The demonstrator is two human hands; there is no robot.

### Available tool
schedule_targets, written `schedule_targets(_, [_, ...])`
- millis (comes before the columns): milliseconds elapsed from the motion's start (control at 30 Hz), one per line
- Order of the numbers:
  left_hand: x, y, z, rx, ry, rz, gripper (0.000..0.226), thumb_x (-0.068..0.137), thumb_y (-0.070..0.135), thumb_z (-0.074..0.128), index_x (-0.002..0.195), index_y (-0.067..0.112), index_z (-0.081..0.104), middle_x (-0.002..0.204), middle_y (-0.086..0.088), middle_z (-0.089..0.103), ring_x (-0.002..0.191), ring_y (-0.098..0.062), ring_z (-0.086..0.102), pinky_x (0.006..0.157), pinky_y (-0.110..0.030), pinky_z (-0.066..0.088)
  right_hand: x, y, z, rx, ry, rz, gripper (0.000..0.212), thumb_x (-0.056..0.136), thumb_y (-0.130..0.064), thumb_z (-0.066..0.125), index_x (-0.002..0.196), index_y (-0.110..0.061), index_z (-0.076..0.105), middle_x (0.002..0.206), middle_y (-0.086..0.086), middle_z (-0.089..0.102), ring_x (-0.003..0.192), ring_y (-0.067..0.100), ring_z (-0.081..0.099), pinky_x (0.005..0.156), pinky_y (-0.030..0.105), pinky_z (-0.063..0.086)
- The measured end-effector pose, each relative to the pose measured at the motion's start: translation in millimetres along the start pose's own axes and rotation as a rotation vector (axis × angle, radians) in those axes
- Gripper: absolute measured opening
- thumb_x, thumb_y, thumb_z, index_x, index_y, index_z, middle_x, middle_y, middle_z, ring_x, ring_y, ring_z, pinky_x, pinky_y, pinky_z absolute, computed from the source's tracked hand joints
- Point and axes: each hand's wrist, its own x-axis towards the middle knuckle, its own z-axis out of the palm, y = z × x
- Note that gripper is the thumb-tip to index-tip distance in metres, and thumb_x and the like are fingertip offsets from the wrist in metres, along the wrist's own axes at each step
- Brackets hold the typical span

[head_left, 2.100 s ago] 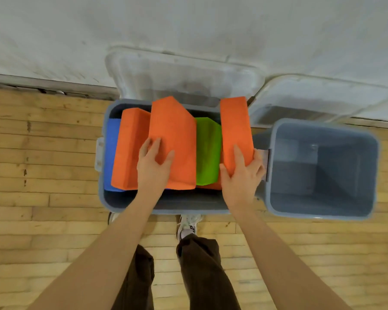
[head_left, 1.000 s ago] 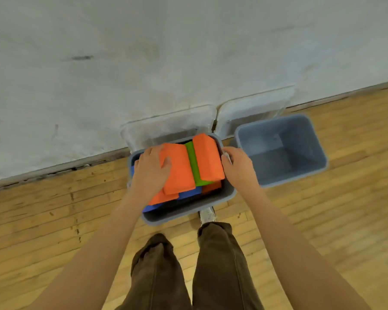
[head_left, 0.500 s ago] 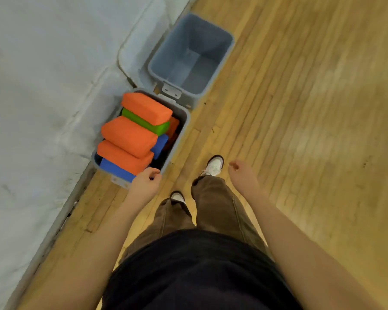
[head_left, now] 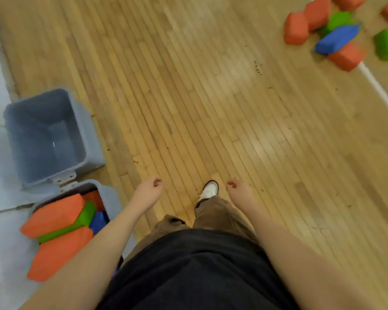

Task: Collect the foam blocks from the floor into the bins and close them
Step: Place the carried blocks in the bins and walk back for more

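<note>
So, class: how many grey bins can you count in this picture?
2. The empty bin stands at the left by the wall; the full bin, packed with foam blocks, sits just below it, partly hidden by the left arm.

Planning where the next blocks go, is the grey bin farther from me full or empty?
Empty. The far grey bin shows only its bare inner walls and floor, while the near bin is heaped with foam blocks.

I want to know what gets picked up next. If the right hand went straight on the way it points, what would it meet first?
The right hand points up the picture over bare floor; the way looks free. The foam blocks lie farther right, though depth is unclear.
</note>
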Motion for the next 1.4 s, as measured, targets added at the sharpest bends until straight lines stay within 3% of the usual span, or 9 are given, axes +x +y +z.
schedule_targets(67, [28.6, 48.8, -1.8, 0.049, -0.005, 0.048, 0.033, 0.098, 0.021, 0.041, 0.128, 0.009, 0.051, 0.121, -0.006, 0.055, 0.071, -0.007, 0.049, 0.058, -0.017, 0.036, 20.0, 6.1, -35.0, 0.042, 0.053, 0.041, 0.036, 0.096, -0.023, 0.041, 0.128, -0.011, 0.055, 0.106, 0.007, 0.062, 0.081, 0.017, 0.054, 0.07, 0.026, 0.042])
schedule_targets(167, [68.0, 113.7, -2.6, 0.098, 0.007, 0.112, 0.034, 0.097, 0.022, 0.044, 0.127, 0.009, 0.053, 0.124, -0.009, 0.056, 0.095, -0.019, 0.054, 0.075, -0.021, 0.036, 48.9, 7.9, -90.0, 0.088, 0.131, 0.084, 0.035, 0.097, -0.023, 0.041, 0.127, -0.01, 0.055, 0.103, 0.006, 0.062, 0.077, 0.014, 0.053, 0.07, 0.027, 0.045])
schedule_targets(267, [100.1, 156.4, -0.2, 0.088, -0.017, 0.116, 0.036, 0.097, 0.028, 0.044, 0.126, 0.01, 0.053, 0.12, -0.008, 0.058, 0.093, -0.019, 0.054, 0.079, -0.026, 0.04, 76.2, -2.0, -135.0, 0.121, 0.157, 0.059, 0.034, 0.097, -0.021, 0.04, 0.126, -0.009, 0.055, 0.091, 0.002, 0.058, 0.075, 0.015, 0.056, 0.069, 0.029, 0.047])
schedule_targets(400, [134.9, 187.1, 2.2, 0.092, -0.03, 0.05, 0.037, 0.096, 0.029, 0.045, 0.128, 0.013, 0.053, 0.127, -0.008, 0.056, 0.112, -0.023, 0.052, 0.094, -0.031, 0.04, 120.3, -28.7, -176.7, 0.139, 0.171, 0.022, 0.035, 0.098, -0.021, 0.041, 0.127, -0.009, 0.054, 0.098, 0.003, 0.06, 0.071, 0.009, 0.053, 0.063, 0.024, 0.047])
schedule_targets(533, [173.6, 213.8, -8.7, 0.121, -0.044, -0.013, 0.036, 0.097, 0.028, 0.044, 0.129, 0.012, 0.051, 0.126, -0.008, 0.056, 0.111, -0.022, 0.053, 0.092, -0.032, 0.042, 179.7, -70.1, -210.0, 0.133, 0.142, 0.01, 0.034, 0.097, -0.019, 0.041, 0.125, -0.007, 0.055, 0.103, 0.006, 0.063, 0.083, 0.015, 0.058, 0.066, 0.024, 0.046])
schedule_targets(700, [261.2, 279.8, -44.0, 0.112, -0.056, -0.076, 0.037, 0.097, 0.023, 0.043, 0.128, 0.006, 0.052, 0.128, -0.013, 0.055, 0.112, -0.026, 0.052, 0.094, -0.031, 0.04, 274.3, -133.9, -267.1, 0.087, 0.124, -0.002, 0.035, 0.099, -0.02, 0.04, 0.129, -0.008, 0.052, 0.096, 0.001, 0.057, 0.067, 0.002, 0.048, 0.055, 0.016, 0.04])
schedule_targets(1000, [415.1, 527.4, -114.3, 0.351, -0.113, 0.197, 0.038, 0.098, 0.019, 0.041, 0.131, 0.004, 0.049, 0.13, -0.014, 0.053, 0.114, -0.026, 0.051, 0.089, -0.028, 0.04, 388.4, -203.0, -400.2, 0.26, 0.165, 0.187, 0.036, 0.098, -0.022, 0.038, 0.13, -0.011, 0.052, 0.103, 0.004, 0.06, 0.071, 0.011, 0.054, 0.053, 0.022, 0.041])
schedule_targets(1233, [503.1, 738.6, -74.6, 0.57, -0.23, 0.474, 0.034, 0.097, 0.021, 0.045, 0.127, 0.007, 0.053, 0.126, -0.01, 0.056, 0.114, -0.024, 0.052, 0.087, -0.026, 0.036, 460.6, -171.0, -474.0, 0.464, 0.275, 0.455, 0.034, 0.097, -0.024, 0.04, 0.126, -0.013, 0.055, 0.112, 0.006, 0.062, 0.091, 0.018, 0.055, 0.074, 0.028, 0.045])
schedule_targets(1400, [554.1, 861.1, -35.8, 0.599, -0.284, 0.488, 0.033, 0.096, 0.02, 0.046, 0.125, 0.006, 0.054, 0.124, -0.012, 0.057, 0.108, -0.02, 0.051, 0.084, -0.024, 0.034, 536.9, -165.4, -558.0, 0.565, 0.341, 0.481, 0.035, 0.097, -0.02, 0.04, 0.128, -0.009, 0.054, 0.122, 0.01, 0.061, 0.103, 0.023, 0.057, 0.08, 0.029, 0.044])
